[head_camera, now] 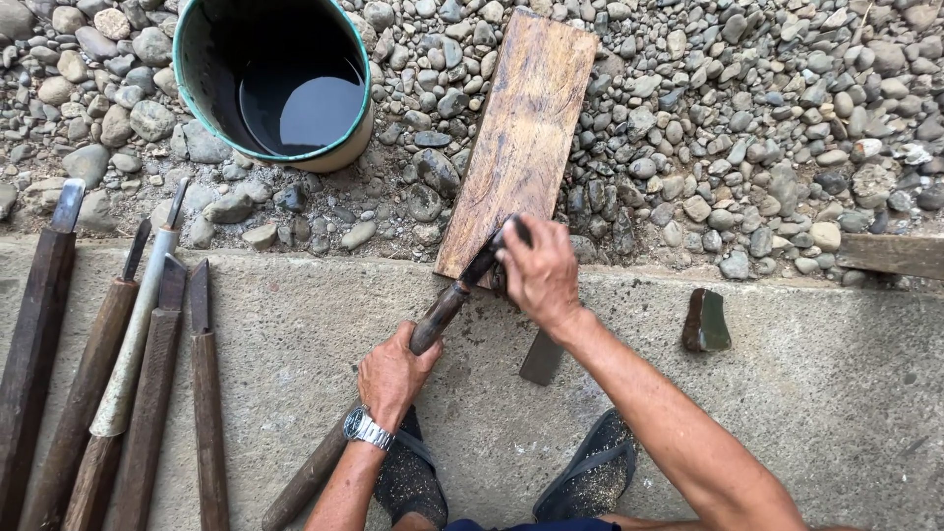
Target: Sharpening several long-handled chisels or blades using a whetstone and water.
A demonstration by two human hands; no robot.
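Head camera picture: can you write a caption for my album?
Left hand grips a long chisel; right hand presses its tip on a wooden board, near a bucket.

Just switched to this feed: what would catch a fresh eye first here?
Centre frame, the left hand grips a long wooden-handled tool while the right hand presses its tip end onto a wooden plank lying over the gravel. A row of similar chisels lies at the left on the concrete, and a bucket with dark water stands top left.

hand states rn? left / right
Left hand: closed around the wooden handle of the long chisel.
Right hand: closed, pressing down on the chisel's blade end at the lower edge of the wooden plank.
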